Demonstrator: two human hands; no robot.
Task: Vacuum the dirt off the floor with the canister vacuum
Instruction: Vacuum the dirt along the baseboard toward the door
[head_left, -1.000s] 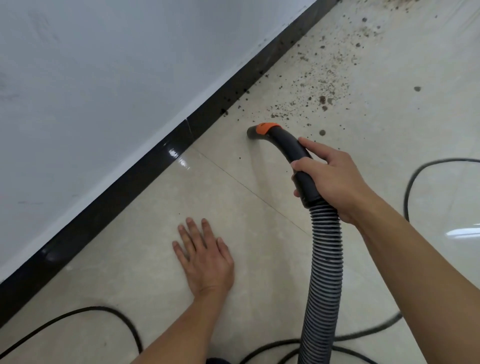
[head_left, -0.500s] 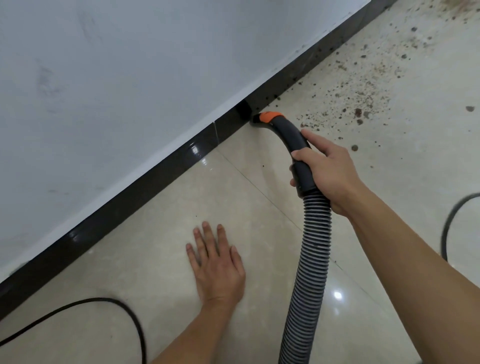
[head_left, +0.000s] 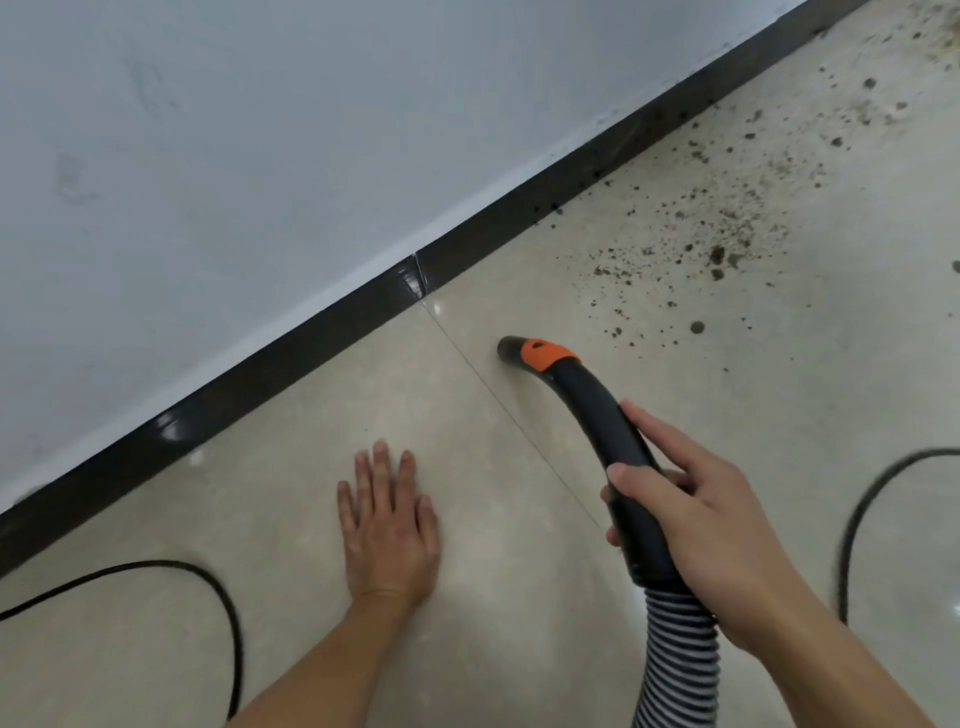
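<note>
Head view: the right hand (head_left: 711, 525) closes its grip around the lower end of the black curved handle (head_left: 597, 410), just above the ribbed hose (head_left: 680, 654). The orange-collared nozzle (head_left: 511, 349) points down at the floor (head_left: 519, 597) ahead of the grip, near the scattered dirt (head_left: 727, 234). The left hand (head_left: 387, 535) lies flat on the tile, fingers straight.

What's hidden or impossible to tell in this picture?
Head view:
- Canister body: out of frame; the ribbed hose leaves the bottom edge.
- Nozzle mouth: turned away; floor contact unclear.
- Dirt: full spread cut by the top right edge.
- Handle: lower part covered by the right hand.
- Black cord: ends out of frame.
</note>
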